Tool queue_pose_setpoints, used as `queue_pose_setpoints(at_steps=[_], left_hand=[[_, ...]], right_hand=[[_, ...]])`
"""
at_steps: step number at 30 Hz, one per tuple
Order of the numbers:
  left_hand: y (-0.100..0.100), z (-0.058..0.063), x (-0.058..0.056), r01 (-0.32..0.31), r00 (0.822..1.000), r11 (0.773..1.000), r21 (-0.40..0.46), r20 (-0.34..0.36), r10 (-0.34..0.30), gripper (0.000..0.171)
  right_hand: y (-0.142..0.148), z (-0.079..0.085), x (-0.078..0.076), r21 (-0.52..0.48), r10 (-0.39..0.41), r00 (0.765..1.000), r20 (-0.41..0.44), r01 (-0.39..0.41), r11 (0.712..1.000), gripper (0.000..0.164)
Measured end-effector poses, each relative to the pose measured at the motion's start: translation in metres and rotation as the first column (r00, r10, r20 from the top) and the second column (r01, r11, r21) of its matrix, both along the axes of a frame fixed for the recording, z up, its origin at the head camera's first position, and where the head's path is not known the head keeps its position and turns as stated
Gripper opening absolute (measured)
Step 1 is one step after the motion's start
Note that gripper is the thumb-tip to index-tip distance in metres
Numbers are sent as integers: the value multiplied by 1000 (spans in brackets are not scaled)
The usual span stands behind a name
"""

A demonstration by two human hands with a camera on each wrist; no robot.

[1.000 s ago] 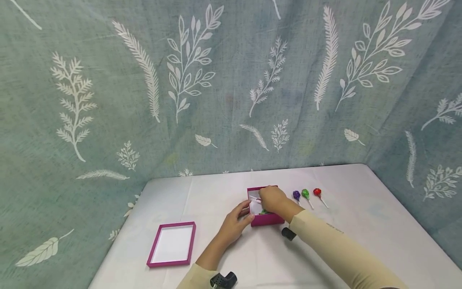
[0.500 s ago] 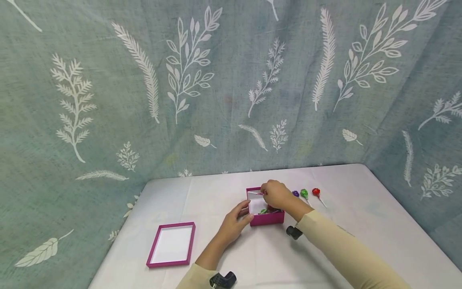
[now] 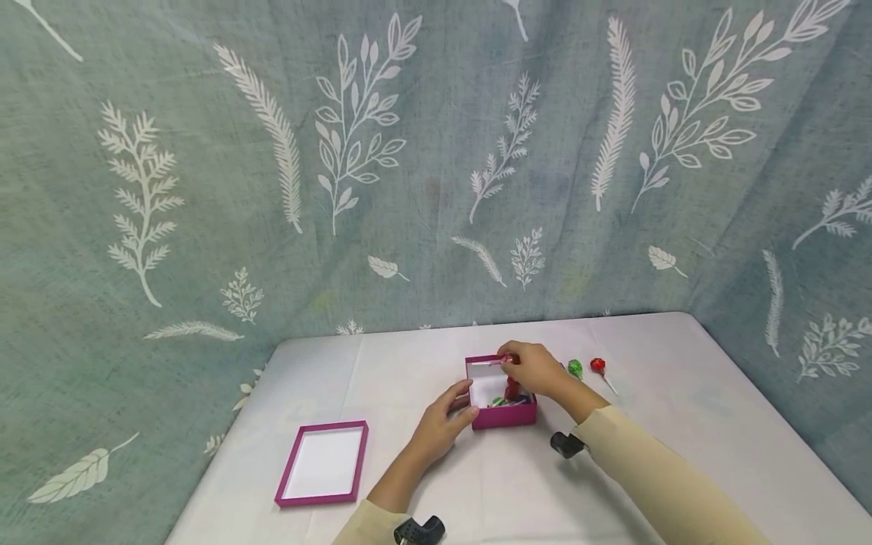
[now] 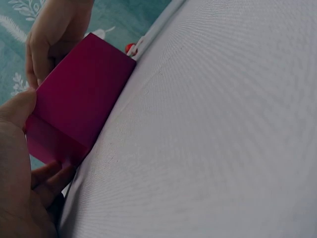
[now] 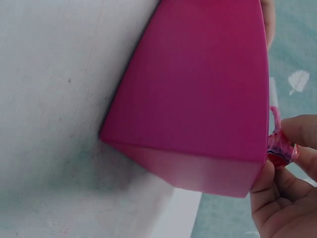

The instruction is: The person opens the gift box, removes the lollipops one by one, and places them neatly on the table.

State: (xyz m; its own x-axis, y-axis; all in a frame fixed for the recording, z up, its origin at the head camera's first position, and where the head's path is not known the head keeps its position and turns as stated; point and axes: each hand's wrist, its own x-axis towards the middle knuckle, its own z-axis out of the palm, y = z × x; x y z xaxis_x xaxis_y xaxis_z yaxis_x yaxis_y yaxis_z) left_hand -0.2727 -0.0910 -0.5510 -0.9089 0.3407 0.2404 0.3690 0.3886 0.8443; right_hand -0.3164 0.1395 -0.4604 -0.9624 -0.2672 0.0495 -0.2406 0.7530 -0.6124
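In the head view, a magenta box (image 3: 504, 415) with a white inside stands on the table. My left hand (image 3: 436, 431) holds its left end, thumb at the near corner and fingers along the side wall. Over the box's right rim, my right hand (image 3: 538, 367) pinches a lollipop (image 5: 280, 151) in a red and pink wrapper between thumb and fingers. Its stick points left across the box in the head view. Inside the box lie a red-wrapped lollipop (image 3: 512, 389) and a green one (image 3: 497, 402), partly covered by the front wall.
Right of the box lie a green lollipop (image 3: 575, 369) and a red lollipop (image 3: 598, 365); a purple one is nearly hidden behind my right hand. The magenta-rimmed lid (image 3: 361, 462) lies inside up at the left. A leaf-patterned curtain (image 3: 409, 189) hangs behind the table.
My right hand has drawn back rightward from inside the box to its right rim, with the lollipop in its fingers. More of the box's contents shows. The left hand stays put.
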Motion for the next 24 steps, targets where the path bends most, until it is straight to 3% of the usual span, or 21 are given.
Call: queue_pose_setpoints(at_steps=[6, 17, 24], left_hand=[[0, -3, 1, -9, 1000, 1000, 7, -14, 9, 59], [1, -2, 2, -5, 1000, 1000, -5, -8, 5, 58], [1, -1, 1, -1, 1000, 1000, -3, -16, 1, 60]], right_hand=[[7, -4, -4, -122, -33, 999, 5, 33, 992, 29], [20, 2, -4, -248, -29, 999, 23, 34, 968, 26], [34, 6, -4, -329, -11, 999, 36, 22, 944, 36]])
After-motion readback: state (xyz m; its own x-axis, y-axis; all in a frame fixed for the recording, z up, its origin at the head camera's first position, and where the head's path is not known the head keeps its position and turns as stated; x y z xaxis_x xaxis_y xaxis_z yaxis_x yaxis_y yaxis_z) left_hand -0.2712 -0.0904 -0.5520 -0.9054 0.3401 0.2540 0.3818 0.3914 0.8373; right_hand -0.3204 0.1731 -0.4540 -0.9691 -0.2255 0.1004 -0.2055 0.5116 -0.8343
